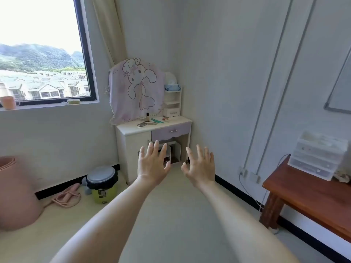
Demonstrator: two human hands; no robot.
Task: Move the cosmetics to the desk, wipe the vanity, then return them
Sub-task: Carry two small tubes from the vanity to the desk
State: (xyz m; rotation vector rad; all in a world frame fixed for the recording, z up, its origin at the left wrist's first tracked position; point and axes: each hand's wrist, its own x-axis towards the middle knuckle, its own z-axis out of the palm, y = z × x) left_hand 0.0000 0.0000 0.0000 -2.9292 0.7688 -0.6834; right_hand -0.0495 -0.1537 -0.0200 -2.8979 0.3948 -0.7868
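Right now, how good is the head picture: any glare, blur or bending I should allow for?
Head view: the window sky is blown out white; straight wall trunking bows from wide-angle distortion; the pink roll at the left edge is smeared; the cosmetics on the vanity are small and soft; both hands are fairly sharp.

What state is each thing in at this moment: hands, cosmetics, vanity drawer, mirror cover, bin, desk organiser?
Left hand: empty, fingers spread, in the air.
Right hand: empty, fingers spread, in the air.
Cosmetics: on the vanity top, not yet moved.
Vanity drawer: closed.
Pink cloth: draped over the vanity's back.
Bin: lid on, upright on the floor.
Clear drawer organiser: drawers closed, on the desk.
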